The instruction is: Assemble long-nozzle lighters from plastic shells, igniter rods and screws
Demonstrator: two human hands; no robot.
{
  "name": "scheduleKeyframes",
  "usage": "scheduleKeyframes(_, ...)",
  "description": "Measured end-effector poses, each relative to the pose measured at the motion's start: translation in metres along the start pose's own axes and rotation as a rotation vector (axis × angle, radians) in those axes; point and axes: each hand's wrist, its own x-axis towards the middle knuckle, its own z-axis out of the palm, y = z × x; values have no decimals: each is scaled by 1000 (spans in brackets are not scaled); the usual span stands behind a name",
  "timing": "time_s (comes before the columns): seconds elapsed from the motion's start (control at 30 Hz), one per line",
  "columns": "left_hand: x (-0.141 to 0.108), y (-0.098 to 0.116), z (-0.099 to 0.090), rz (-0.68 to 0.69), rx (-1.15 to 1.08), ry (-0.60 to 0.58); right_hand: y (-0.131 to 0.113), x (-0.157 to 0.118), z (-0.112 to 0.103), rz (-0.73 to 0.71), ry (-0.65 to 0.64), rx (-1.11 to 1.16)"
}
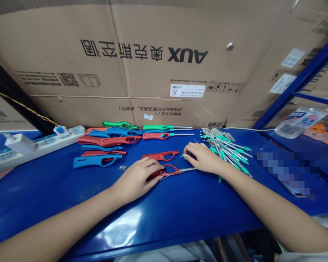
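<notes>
OK, L hand (140,177): fingers + thumb clamped on red shell (171,169) on blue table (180,214); metal tube (188,169) out at 3 o'clk. R hand (203,156): fingers bent, tips by green bit (182,156), can't tell if pinched. Screws (122,167) 10 o'clk of L hand. Spare red shell (160,156) 12 o'clk of held one. Tube pile (229,149) 2 o'clk of R hand. Far: upside-down AUX box (142,80), 12 o'clk.

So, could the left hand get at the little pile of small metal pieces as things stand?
Probably yes: the small metal pieces lie just beside the left hand, with nothing visible between, though its fingers are on a red casing and would likely need to let go.
</notes>
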Motion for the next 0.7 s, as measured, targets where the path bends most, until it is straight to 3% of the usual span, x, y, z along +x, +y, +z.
scheduleKeyframes(0.2,-1,-1,0,-10,4,0,0,-3,-11,38,44,-86)
scheduleKeyframes(0.43,-2,0,-2,-38,13,-11,5,-5,-14,-40,-100,-59)
scheduleKeyframes(0.7,-1,1,-5,-31,29,-56,-12,-7,-9,-219,15,148)
